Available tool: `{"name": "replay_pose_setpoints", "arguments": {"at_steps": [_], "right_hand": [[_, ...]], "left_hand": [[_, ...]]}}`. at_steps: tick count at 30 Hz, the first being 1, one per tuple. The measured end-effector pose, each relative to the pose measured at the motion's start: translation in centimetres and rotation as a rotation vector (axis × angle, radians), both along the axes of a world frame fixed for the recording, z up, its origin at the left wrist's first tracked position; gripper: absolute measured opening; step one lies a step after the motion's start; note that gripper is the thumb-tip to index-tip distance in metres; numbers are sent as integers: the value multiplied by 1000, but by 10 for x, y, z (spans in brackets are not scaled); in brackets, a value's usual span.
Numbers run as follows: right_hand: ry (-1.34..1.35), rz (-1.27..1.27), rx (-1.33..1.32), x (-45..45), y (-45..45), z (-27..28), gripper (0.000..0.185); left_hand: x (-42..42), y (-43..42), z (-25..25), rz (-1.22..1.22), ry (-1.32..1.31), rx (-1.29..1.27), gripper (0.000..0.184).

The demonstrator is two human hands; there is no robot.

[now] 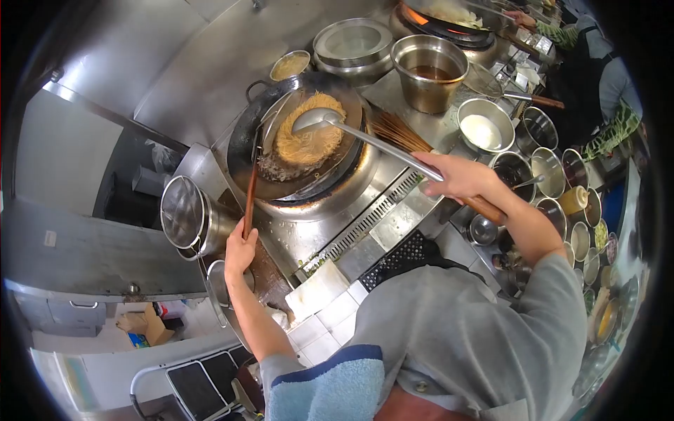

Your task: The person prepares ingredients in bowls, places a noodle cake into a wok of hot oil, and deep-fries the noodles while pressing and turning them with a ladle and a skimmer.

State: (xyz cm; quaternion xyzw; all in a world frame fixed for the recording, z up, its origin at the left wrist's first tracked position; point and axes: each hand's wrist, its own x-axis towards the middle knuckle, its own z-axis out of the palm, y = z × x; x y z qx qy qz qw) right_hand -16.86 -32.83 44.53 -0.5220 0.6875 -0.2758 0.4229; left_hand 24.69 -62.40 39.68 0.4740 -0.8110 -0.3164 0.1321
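My right hand (460, 177) is closed round the long ladle (382, 146), near its wooden end. The ladle's bowl rests on a round mass of noodles (309, 140) in the black wok (242, 144). My left hand (241, 249) grips the wooden handle of a strainer (251, 186), whose wire rim reaches into the wok beside the noodles. Dark bubbling liquid shows at the lower edge of the noodles.
A metal pot of brown liquid (430, 70), a bamboo brush (400, 132) and a bowl of white contents (481, 131) stand right of the wok. Seasoning containers line the right. A strainer pot (184, 210) is at left. A co-worker's arm (554, 31) reaches toward another wok.
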Motion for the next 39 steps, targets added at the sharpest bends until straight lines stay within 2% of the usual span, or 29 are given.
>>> {"name": "replay_pose_setpoints", "arguments": {"at_steps": [3,5,9,11,18,20,23,25,30,32,34,37,39], "right_hand": [[-109,47,103,-3,10,6,78],[-189,53,92,-2,7,3,77],[-119,-24,76,-2,-5,-10,75],[-54,-58,75,1,-5,-2,75],[-189,-10,99,-7,15,0,77],[-203,-2,81,-11,6,-9,77],[-29,-43,0,-5,-5,-12,75],[-54,-46,-12,-4,1,-11,75],[-214,-6,68,-9,12,-2,77],[-228,-1,92,-13,4,-14,77],[-138,-23,43,-9,-4,-19,77],[-56,-43,-10,-6,-2,-13,77],[-86,-44,-3,-4,7,-5,76]], "left_hand": [[-9,-8,-1,-7,73,10,46],[-24,-11,-2,-6,7,-52,44],[-34,13,16,-19,-50,-48,44],[-19,11,4,-5,-50,-47,44],[-19,4,7,17,35,56,43],[-26,5,7,32,-16,94,44],[-11,4,-10,20,15,42,45],[-3,8,-10,46,14,33,45],[-19,7,7,85,55,206,43],[-18,7,1,26,102,138,43],[-18,10,2,49,21,133,43],[-2,7,-12,6,36,12,43],[-4,7,-5,29,44,66,44]]}}
